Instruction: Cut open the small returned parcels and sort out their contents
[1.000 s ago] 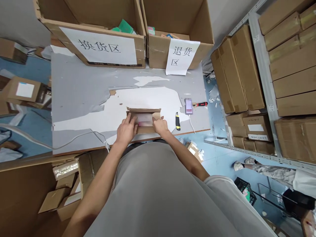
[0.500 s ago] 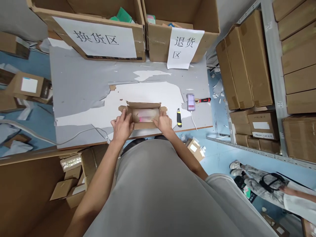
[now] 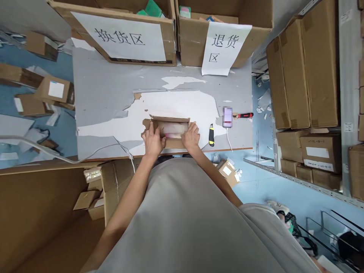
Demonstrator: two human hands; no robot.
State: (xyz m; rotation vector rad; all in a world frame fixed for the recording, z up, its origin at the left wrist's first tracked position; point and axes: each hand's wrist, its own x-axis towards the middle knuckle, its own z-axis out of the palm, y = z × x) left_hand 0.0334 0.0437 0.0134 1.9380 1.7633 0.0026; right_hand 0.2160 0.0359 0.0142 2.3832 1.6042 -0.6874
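A small open cardboard box (image 3: 170,143) lies near the front edge of the grey and white table (image 3: 99,91). Inside it shows a pale wrapped item with a pink stripe (image 3: 173,131). My left hand (image 3: 152,139) grips the box's left end, fingers curled over the flap. My right hand (image 3: 191,137) holds the right end, fingers bent over the edge into the box. Both hands press on the box from either side.
A yellow-black utility knife (image 3: 211,135) and a phone on a white cable (image 3: 227,116) lie right of the box, a red-handled tool (image 3: 243,115) beyond. Two big labelled cartons (image 3: 125,38) (image 3: 224,45) stand at the table's back. Shelves of cartons (image 3: 301,76) are right; a large carton (image 3: 42,212) is lower left.
My hands have drawn in closer on the box ends and the side flaps have folded inward. The view has shifted to the left.
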